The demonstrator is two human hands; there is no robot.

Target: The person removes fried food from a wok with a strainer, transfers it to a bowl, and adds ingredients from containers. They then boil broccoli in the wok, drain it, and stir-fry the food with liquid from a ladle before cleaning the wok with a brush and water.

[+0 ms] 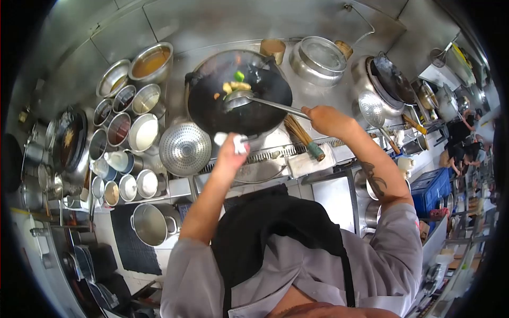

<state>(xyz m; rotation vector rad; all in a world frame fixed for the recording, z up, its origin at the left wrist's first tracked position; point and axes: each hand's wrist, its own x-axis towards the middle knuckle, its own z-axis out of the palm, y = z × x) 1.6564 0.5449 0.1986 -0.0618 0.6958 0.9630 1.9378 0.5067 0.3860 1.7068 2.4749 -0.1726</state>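
A black wok (212, 108) sits over the burner, tilted toward me, with yellowish food pieces (236, 86) and a bit of green (239, 76) at its centre. My left hand (231, 155) is closed on a white cloth (239, 144) at the wok's near edge; the cloth hides the part it grips. In my right hand (330, 121) is the handle of a metal ladle (238, 97), whose bowl lies in the wok against the food. A bamboo brush (303, 137) rests just to the left of and below my right hand.
A perforated strainer (185, 149) lies left of the wok. Farther left stand several bowls of seasonings (143, 132). A lidded pot (319, 61) is at the back right, beside another wok (393, 79). People (466, 140) are at the far right.
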